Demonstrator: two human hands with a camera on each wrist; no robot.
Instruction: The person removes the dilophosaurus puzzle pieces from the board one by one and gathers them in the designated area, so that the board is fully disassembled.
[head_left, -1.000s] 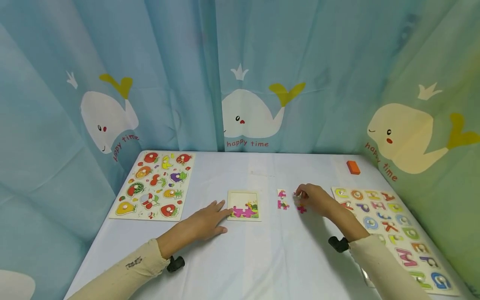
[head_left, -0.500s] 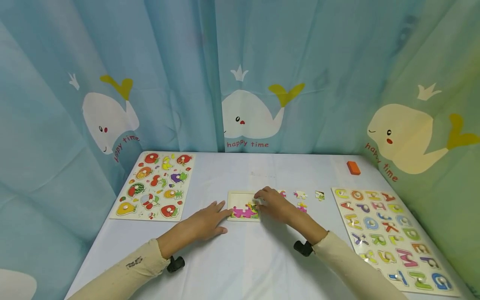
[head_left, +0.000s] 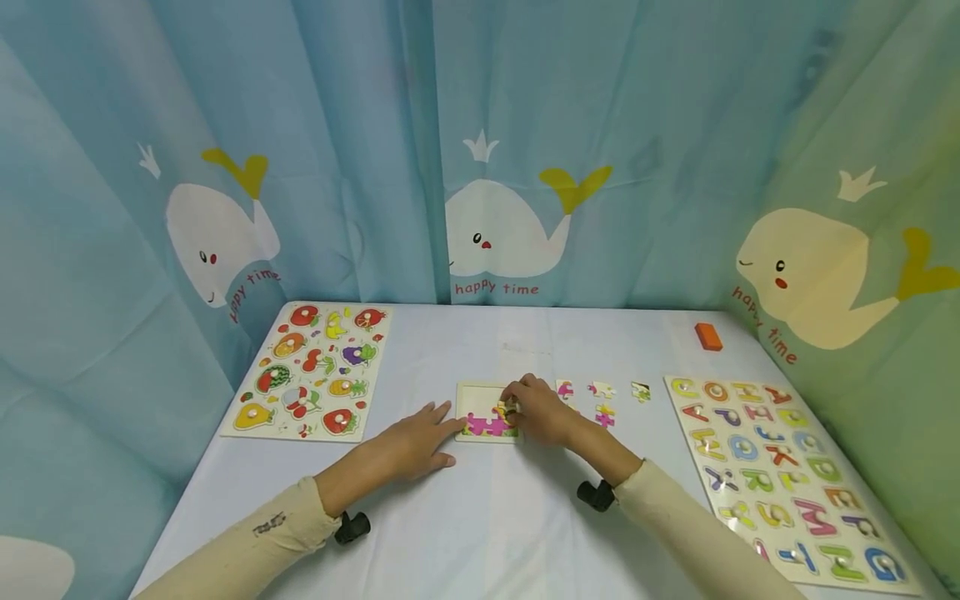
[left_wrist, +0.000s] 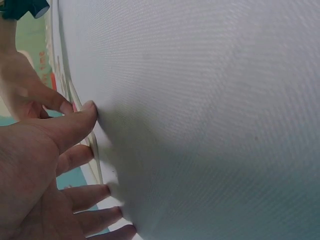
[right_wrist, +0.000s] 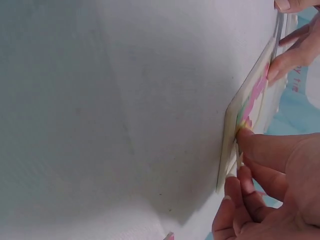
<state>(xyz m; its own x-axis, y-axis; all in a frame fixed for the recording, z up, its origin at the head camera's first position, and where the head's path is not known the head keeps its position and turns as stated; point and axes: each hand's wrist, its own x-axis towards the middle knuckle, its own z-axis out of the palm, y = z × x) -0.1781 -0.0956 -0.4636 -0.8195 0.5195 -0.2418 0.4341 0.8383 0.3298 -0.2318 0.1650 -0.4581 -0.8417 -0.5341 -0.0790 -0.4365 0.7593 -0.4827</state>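
Two pale sleeves [head_left: 247, 533] are slanting in from 7 and 5 o'clock of the puzzle tray [head_left: 477, 398]. The hands are staying apart: the left hand [head_left: 411, 443] is spreading its fingers, index finger touching the tray's 9 o'clock edge, while the right hand [head_left: 542, 410] is pinching a thin puzzle piece [right_wrist: 238, 154] at the tray's 3 o'clock side. The piece is showing nearly edge-on in the right wrist view; the fingers are hiding its long axis. The tray is lying flat mid-table, looking nearly square, its sides running 12 to 6, with pink joined pieces [head_left: 487, 426] filling its 6 o'clock half. The right hand is covering the tray's 3 o'clock rim.

At 4 o'clock a letter board [head_left: 780, 479] is stretching lengthwise from 11 to 5. Loose pieces [head_left: 602, 389] are lying near 3 o'clock. At 10 o'clock a fruit board [head_left: 318, 402] is slanting from 1 to 7. An orange block [head_left: 708, 337] is resting toward 2 o'clock, and a whale-print curtain [head_left: 660, 242] is hanging at 12.
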